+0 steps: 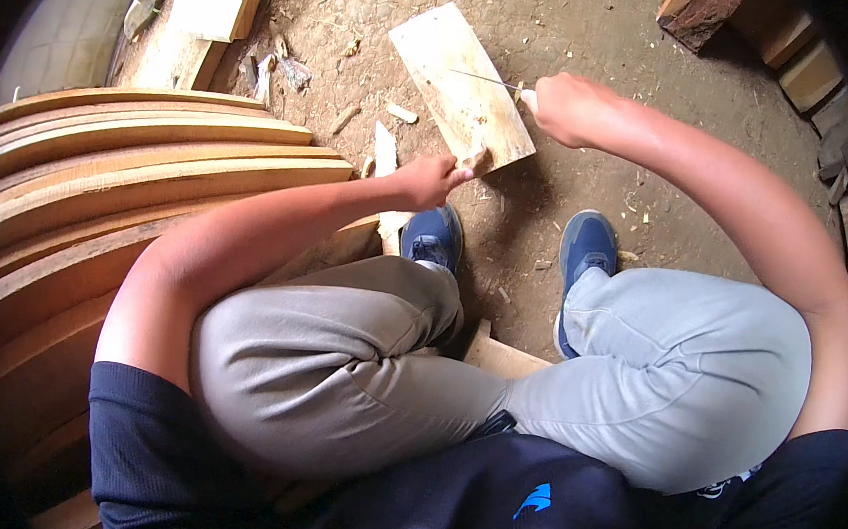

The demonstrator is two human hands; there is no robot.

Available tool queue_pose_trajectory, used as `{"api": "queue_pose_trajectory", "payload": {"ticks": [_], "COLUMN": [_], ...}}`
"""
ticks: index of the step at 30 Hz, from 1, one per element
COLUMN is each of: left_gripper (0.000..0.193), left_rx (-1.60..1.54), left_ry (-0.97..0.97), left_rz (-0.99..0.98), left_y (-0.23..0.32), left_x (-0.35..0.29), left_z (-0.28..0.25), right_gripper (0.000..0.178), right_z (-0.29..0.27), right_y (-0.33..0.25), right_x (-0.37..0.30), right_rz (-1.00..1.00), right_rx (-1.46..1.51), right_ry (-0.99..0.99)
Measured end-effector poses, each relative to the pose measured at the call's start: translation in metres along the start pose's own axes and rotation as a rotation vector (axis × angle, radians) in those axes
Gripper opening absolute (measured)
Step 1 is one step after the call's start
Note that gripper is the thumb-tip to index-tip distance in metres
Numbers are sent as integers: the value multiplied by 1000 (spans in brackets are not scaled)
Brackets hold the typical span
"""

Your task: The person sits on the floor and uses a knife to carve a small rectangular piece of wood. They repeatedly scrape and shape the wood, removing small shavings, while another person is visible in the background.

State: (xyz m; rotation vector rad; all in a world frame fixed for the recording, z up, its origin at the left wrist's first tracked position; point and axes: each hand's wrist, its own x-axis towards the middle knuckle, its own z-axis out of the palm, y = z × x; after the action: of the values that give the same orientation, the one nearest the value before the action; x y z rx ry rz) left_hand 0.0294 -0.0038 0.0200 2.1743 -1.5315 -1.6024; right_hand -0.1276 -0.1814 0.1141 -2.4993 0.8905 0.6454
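On the dirt floor in front of my feet lies a pale wooden board [456,90], set at a slant. My right hand [568,109] is closed round the handle of a thin-bladed tool [486,77]. Its narrow dark blade points left across the board; whether it is a knife cannot be made out. At the board's near end, my left hand [430,181] is closed on a small piece of wood [476,160]. That piece is held at or just over the board's near edge. Most of the tool's handle is hidden in my right fist.
Long stacked planks [156,162] fill the left side beside my left leg. A whitish board [209,7] rests on timber at the upper left. Wood scraps [401,114] and shavings lie on the dirt floor [587,187]. Heavy timber blocks [702,14] stand at the upper right.
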Motion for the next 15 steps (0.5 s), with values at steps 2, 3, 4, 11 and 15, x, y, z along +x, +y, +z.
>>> {"api": "queue_pose_trajectory", "payload": {"ticks": [2,3,4,11,15], "left_gripper": [48,49,48,47,47], "left_rx": [-39,-52,-47,-117,-142], "left_ry": [27,46,75,78,55], "left_rz": [51,79,93,192,190], "left_y": [-1,1,4,25,33], "left_x": [-5,-8,-9,-14,-12], "left_z": [4,4,3,-5,-5], "right_gripper": [34,35,36,28,27], "right_z": [9,16,23,51,60], "right_y": [6,9,13,12,18], "right_x": [9,13,15,-13,-14], "right_rz": [26,7,-12,184,134], "right_rx": [168,245,323,1266,1233], "right_ry": [-8,17,42,-286,-315]}}
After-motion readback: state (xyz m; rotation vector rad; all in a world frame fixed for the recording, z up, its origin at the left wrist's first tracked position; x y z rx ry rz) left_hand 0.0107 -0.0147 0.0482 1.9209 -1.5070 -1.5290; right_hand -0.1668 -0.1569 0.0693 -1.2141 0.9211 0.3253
